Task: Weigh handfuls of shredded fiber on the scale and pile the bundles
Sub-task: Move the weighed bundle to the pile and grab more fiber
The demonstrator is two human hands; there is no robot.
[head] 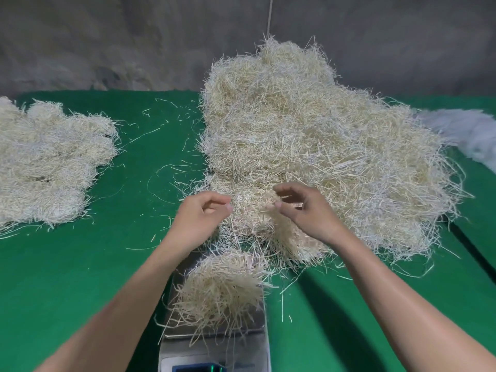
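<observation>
Scale [214, 345]: sitting nearest, at the counter's near edge, its metal platform carrying one bundle [222, 285] of pale shredded fiber; strands are hanging over the platform's front and sides. A dark display is showing at the bottom edge, unreadable.

Left hand [204, 212]: hovering just beyond the scale at the near left edge of the big heap [308, 146], fingers curling loosely, thumb tip lying close to the forefinger. Whether it is pinching any strands cannot be told.

Right hand [300, 208]: reaching over the heap's near edge, fingers curling, thumb and forefinger lying close together among the strands; an actual grip cannot be told.

Big heap: loose fiber, rising high at the back, spreading across the centre and right of the counter [80, 277], which is wearing a green covering.

Piled bundles [45, 162]: lying well apart on the left.

Stray strands [161, 130]: scattering between the two masses.

White fluffy material [461, 132]: lying at the far right.

Grey wall [107, 44]: standing behind.
</observation>
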